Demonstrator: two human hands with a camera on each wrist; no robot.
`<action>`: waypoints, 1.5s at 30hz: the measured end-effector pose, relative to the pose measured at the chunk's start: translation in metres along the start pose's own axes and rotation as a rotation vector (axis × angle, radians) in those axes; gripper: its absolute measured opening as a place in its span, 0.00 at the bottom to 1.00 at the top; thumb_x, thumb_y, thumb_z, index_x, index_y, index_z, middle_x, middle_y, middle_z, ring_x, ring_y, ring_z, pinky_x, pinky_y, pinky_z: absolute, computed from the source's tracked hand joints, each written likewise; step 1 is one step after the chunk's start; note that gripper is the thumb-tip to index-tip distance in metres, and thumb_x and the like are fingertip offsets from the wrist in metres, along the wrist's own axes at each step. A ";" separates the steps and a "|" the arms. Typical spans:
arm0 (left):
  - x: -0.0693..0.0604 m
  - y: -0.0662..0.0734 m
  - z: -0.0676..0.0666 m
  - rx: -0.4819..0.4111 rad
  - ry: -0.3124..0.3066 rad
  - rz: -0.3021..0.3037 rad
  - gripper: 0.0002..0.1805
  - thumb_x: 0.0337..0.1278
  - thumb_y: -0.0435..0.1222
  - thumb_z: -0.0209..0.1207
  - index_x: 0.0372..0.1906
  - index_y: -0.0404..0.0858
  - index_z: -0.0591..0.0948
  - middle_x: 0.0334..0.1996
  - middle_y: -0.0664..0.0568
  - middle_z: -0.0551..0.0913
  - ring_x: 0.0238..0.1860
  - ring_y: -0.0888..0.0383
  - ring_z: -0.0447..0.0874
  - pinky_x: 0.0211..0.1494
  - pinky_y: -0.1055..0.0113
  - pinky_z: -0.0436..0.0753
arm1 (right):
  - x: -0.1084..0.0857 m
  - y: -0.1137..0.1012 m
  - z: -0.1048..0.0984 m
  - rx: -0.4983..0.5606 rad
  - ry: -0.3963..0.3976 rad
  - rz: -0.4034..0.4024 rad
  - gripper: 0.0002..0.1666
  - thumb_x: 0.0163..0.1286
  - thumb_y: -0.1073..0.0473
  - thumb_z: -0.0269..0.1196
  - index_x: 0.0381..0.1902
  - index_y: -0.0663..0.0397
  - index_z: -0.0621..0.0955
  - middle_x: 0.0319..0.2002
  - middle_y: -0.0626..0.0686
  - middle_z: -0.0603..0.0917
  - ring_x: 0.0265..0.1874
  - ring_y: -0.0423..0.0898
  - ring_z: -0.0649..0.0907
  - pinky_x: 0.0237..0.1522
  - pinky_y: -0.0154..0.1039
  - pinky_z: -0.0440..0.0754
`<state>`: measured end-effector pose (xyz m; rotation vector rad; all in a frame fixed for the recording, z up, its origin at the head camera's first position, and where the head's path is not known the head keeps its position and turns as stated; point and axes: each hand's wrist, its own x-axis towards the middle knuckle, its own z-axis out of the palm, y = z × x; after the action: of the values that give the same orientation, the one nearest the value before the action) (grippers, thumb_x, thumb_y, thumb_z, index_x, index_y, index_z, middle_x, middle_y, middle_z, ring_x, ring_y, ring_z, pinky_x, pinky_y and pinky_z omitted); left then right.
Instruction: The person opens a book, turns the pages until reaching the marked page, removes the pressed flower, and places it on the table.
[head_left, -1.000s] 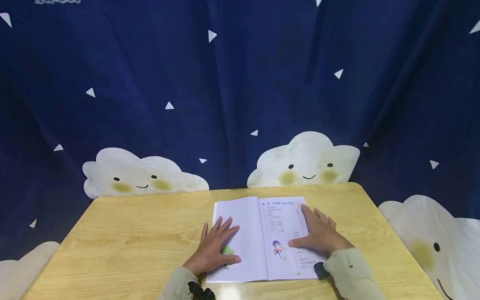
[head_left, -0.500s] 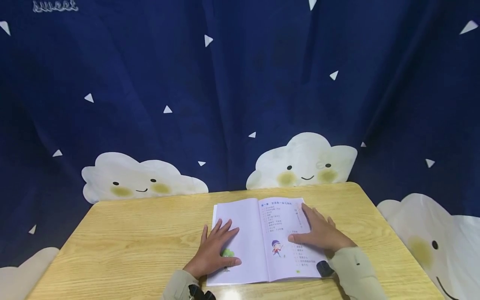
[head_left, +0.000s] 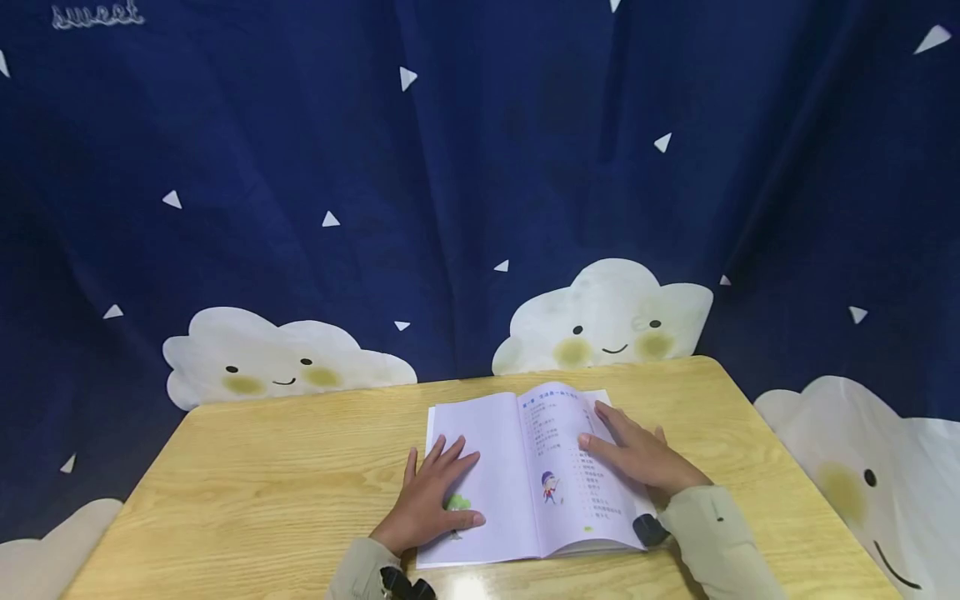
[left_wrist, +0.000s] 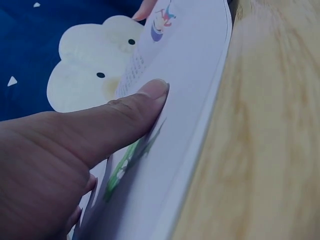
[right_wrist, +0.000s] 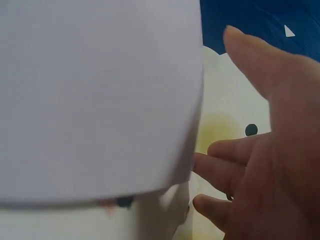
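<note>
Listener: Where is the book, and how does it lie?

Describer: An open paper book with pale lilac-white pages (head_left: pixel 504 535) lies on a light, wood-grained table (head_left: pixel 277 467), in front of the person. Its spine, and so the long axis of each page, runs away from the person.

Listener: Which relation seems to matter most?

Describer: In my judgement, the outer edge of the printed right-hand page with a blue heading and a small cartoon figure (head_left: pixel 553 450). That page bows upward, with paper showing beneath it. The bare right hand in a beige sleeve (head_left: pixel 648 458) is nearer, coming in from the right so that the edge lies to the left of its palm.

Listener: Is that hand gripping it?

Describer: No pinch shows. Thumb and fingers are parted; a fingertip meets the page's edge or sits just beside it. From above, the thumb overlaps the page; I cannot tell whether it touches.

Listener: And the other hand?

Describer: The bare left hand, also beige-sleeved (head_left: pixel 428 508), rests on the left page, fingers spread and thumb extended toward the spine, gripping nothing.
</note>
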<state>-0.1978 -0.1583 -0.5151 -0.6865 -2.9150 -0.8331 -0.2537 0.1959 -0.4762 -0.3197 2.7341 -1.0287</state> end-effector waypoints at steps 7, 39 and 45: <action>-0.002 0.002 -0.001 -0.014 -0.004 -0.009 0.47 0.43 0.65 0.63 0.70 0.48 0.68 0.74 0.48 0.58 0.75 0.41 0.44 0.69 0.34 0.32 | 0.001 -0.005 0.000 0.097 -0.010 0.058 0.50 0.65 0.24 0.48 0.77 0.41 0.53 0.74 0.54 0.58 0.72 0.64 0.53 0.64 0.66 0.20; -0.002 0.002 -0.002 -0.002 0.000 0.009 0.47 0.44 0.64 0.64 0.70 0.48 0.68 0.74 0.48 0.59 0.75 0.41 0.45 0.69 0.34 0.33 | -0.007 -0.017 -0.017 0.469 0.054 -0.133 0.30 0.78 0.49 0.46 0.74 0.27 0.55 0.71 0.48 0.66 0.70 0.53 0.64 0.70 0.62 0.53; 0.000 0.001 -0.001 0.004 0.004 0.009 0.47 0.44 0.65 0.63 0.70 0.48 0.68 0.74 0.48 0.59 0.75 0.41 0.45 0.69 0.34 0.34 | -0.006 -0.015 -0.020 0.367 0.177 -0.226 0.35 0.76 0.49 0.51 0.74 0.23 0.51 0.72 0.50 0.63 0.72 0.55 0.61 0.67 0.66 0.54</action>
<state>-0.1973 -0.1579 -0.5139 -0.6963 -2.9071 -0.8264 -0.2515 0.1986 -0.4506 -0.5036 2.6238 -1.6611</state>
